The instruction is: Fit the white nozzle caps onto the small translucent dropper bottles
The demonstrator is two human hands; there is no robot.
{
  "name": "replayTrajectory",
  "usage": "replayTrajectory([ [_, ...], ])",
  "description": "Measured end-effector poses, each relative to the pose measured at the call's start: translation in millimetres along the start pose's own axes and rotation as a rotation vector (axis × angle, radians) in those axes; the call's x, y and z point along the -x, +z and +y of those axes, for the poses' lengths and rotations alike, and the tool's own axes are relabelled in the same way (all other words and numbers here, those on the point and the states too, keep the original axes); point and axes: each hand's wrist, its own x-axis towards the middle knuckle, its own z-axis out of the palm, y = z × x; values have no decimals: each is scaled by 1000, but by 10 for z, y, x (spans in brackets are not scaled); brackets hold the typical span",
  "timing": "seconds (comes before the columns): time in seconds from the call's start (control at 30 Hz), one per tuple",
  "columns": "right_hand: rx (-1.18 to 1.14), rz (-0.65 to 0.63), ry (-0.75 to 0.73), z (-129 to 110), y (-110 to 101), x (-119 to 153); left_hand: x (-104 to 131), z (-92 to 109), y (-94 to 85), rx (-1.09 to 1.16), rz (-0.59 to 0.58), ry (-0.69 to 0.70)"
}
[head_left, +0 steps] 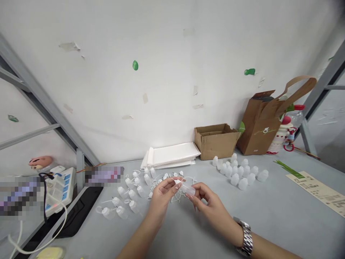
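Observation:
Near the middle of the grey table, my left hand [166,191] pinches the white cap of a small translucent bottle [188,189]. The bottle's body is gripped by the fingers of my right hand [206,199], which has a metal watch on its wrist. Behind and under the hands lies a pile of loose white caps with thin straps [159,180], partly hidden. Several capped bottles [132,194] stand to the left of my left hand. Several bottles without caps [243,183] stand to the right, beyond my right hand.
White padded sheets [172,154] lie against the wall beside an open cardboard box [219,144]. A brown paper bag [260,127] stands at the back right, with a printed paper strip [316,190] before it. A power strip [63,190] and a black mat [82,212] are at left.

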Motion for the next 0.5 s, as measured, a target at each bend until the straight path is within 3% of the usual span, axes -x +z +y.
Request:
replayTrajectory([
  [0.27, 91, -115, 9, -22, 10, 45, 104, 93, 121, -65, -26, 21],
  [0.5, 170, -158, -117, -19, -15, 121, 486, 213, 214, -241, 84, 102],
])
